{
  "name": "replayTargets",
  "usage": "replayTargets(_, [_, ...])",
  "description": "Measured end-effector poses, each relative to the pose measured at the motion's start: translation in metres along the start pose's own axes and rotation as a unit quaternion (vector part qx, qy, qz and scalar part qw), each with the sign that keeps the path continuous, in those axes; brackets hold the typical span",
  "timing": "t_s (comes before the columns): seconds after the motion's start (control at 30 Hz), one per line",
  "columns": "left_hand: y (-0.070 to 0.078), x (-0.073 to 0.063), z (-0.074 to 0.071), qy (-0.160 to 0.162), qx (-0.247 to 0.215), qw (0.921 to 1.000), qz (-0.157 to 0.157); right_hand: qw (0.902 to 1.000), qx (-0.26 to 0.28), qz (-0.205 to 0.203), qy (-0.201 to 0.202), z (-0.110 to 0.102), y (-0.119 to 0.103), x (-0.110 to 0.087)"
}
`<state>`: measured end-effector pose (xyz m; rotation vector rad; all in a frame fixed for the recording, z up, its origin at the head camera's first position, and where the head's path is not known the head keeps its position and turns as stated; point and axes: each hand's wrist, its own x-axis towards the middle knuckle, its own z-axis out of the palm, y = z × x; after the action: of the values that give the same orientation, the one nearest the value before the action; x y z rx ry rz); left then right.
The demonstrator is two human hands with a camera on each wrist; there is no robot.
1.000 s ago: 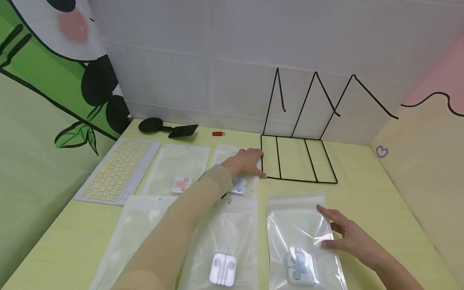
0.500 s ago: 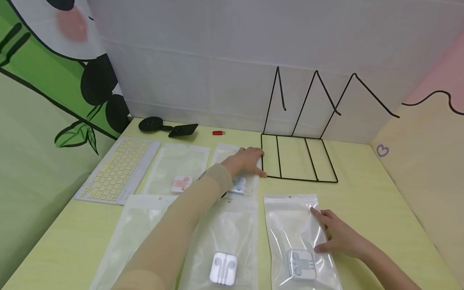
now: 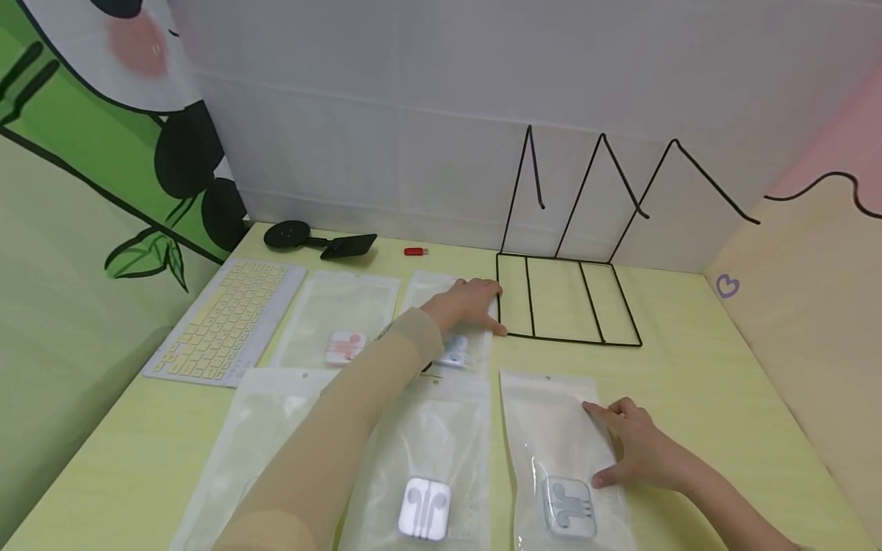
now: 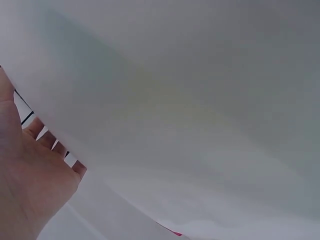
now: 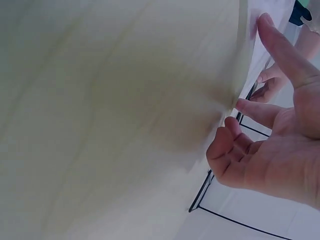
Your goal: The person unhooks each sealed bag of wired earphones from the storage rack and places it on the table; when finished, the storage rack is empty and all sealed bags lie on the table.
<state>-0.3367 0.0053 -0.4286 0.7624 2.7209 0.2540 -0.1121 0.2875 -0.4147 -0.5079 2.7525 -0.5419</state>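
Observation:
My left hand [image 3: 472, 304] reaches over a clear plastic bag [image 3: 427, 283] at the back, fingertips and thumb right at the left side of a black wire rack [image 3: 566, 339]. In the left wrist view, the fingers [image 4: 47, 139] look extended. My right hand [image 3: 637, 448] touches the right edge of another clear bag [image 3: 551, 413] with forefinger and thumb spread; boxed earphones [image 3: 570, 508] lie inside it. In the right wrist view the other fingers [image 5: 225, 145] are loosely curled. Boxed white earphones [image 3: 424, 509] show in the bag beside it, at front middle.
A bag with pink earphones [image 3: 344, 348] lies behind my left sleeve [image 3: 344, 428], which covers part of a front left bag [image 3: 276, 398]. A white keyboard [image 3: 227, 321] sits at left. Along the back lie a black stand [image 3: 320, 241] and a small red USB stick [image 3: 416, 251].
My right hand has slid the front right bag leftward, closer to the middle bag, and the bag now lies straighter and flatter. The left hand has stayed in place.

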Motion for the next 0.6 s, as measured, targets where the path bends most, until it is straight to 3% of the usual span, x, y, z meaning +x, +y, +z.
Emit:
replayTargets(0.33, [-0.008, 0.0, -0.003, -0.003, 0.006, 1.0, -0.003, 0.9996, -0.02, 0.007, -0.018, -0.014, -0.004, 0.006])
replayTargets(0.47, [-0.013, -0.008, -0.016, -0.003, -0.01, 0.9999, -0.001, 0.9999, -0.015, -0.002, 0.001, -0.031, -0.005, 0.011])
replayTargets(0.6, [-0.016, -0.021, -0.035, 0.021, -0.01, 0.9996, 0.016, 0.9995, -0.005, -0.002, 0.031, -0.052, -0.006, 0.016])
